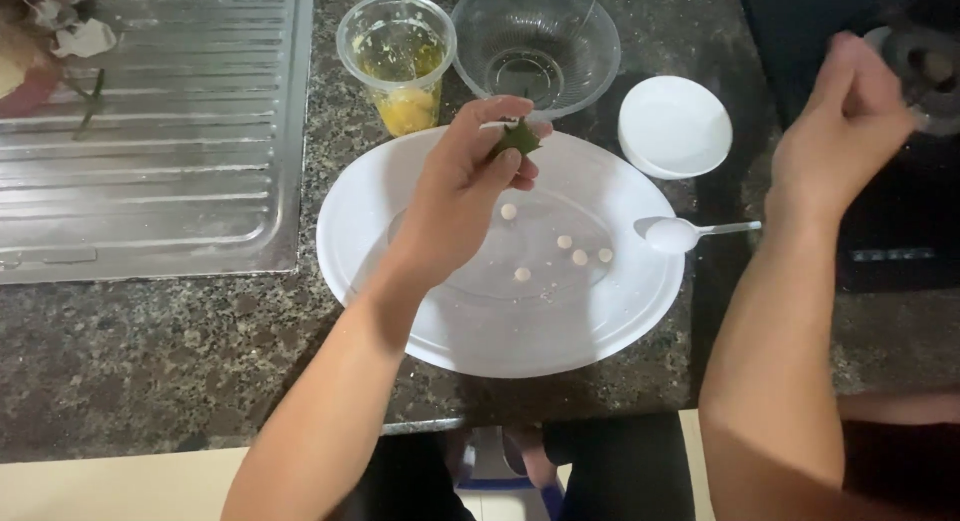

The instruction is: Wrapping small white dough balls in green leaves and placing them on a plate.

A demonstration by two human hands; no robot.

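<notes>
Left hand (462,196): your fingers are pinched together on a small green leaf piece (518,138), held above the large white plate (400,311) on the desk (150,361). Right hand (843,131): it reaches a dark object at the frame's right edge; the grip cannot be determined. Four small white balls (565,242) lie on the plate, a white spoon (680,233) rests on its rim, and the glass bowl (535,43) holds nothing visible.

Cup (397,61), bowl (535,43) behind plate (500,321); spoon (690,233) on its right rim.
</notes>
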